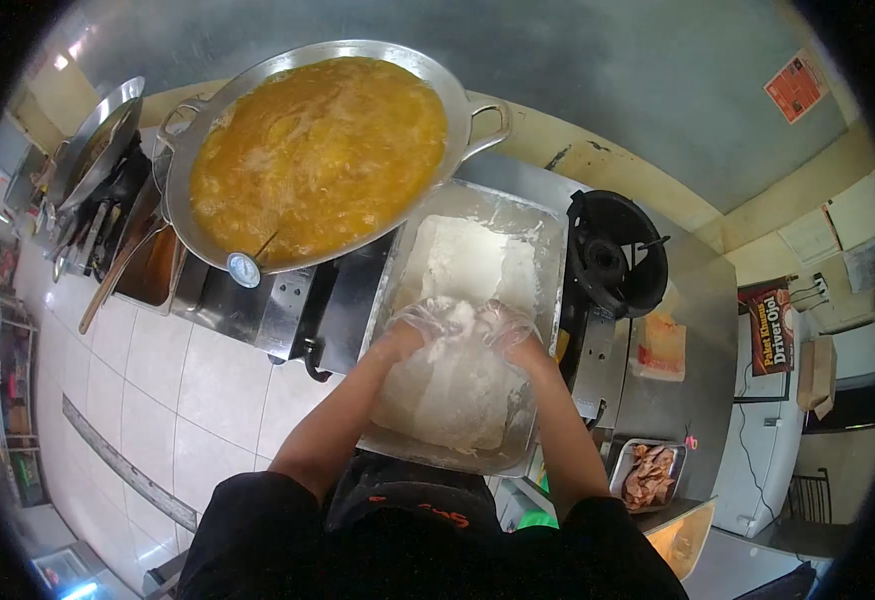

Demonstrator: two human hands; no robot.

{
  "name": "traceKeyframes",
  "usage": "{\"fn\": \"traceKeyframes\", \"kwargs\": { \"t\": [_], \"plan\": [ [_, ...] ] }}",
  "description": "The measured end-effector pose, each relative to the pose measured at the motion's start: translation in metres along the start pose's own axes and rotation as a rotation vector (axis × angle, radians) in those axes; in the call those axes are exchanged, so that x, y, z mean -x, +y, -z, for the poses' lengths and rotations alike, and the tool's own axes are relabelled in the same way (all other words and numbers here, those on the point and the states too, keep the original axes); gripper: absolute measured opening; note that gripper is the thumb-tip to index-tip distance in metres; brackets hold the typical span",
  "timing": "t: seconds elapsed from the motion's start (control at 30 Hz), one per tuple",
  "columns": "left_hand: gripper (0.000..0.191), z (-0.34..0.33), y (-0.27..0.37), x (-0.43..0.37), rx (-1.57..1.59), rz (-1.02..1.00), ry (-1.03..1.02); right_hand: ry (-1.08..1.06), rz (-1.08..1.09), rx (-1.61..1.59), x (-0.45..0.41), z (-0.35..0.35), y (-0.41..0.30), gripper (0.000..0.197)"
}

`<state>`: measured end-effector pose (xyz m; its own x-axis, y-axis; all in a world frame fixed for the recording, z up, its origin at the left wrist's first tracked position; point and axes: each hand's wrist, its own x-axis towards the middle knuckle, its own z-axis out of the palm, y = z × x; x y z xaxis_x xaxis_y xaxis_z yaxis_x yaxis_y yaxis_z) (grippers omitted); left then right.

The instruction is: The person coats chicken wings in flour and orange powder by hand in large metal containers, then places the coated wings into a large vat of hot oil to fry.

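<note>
A large rectangular metal tray (557,255) lies in front of my body, with white flour (463,259) heaped in its far half and spread thinly nearer me. My left hand (424,321) and my right hand (508,327) wear clear plastic gloves dusted with flour. They meet over the middle of the tray, fingers curled around a floury lump (458,321). What lies under the coating cannot be made out. Beyond the tray to the left sits a wide two-handled metal wok (437,75) full of bubbling yellow-brown oil (317,157).
A dial thermometer (244,270) hangs at the wok's near rim. Right of the tray stands a black burner ring (617,255). A small metal tray (614,480) of raw-looking meat pieces (649,477) lies farther right. At left are a deep pan (153,281) and a second wok (99,146).
</note>
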<state>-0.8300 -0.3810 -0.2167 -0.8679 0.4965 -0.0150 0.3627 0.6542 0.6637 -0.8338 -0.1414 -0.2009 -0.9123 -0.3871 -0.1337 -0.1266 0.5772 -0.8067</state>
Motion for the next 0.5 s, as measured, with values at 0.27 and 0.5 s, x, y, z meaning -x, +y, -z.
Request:
{"fn": "traceKeyframes", "kwargs": {
  "t": [0.27, 0.5],
  "plan": [
    [0.046, -0.080, -0.069, 0.009, -0.844, 0.126, -0.296, 0.181, 0.174, 0.467, -0.001, -0.008, 0.024, 0.041],
    [0.050, -0.017, 0.001, 0.043, -0.747, -0.007, -0.300, -0.362, -0.236, -0.351, -0.005, 0.001, 0.003, 0.037]
  ]
}}
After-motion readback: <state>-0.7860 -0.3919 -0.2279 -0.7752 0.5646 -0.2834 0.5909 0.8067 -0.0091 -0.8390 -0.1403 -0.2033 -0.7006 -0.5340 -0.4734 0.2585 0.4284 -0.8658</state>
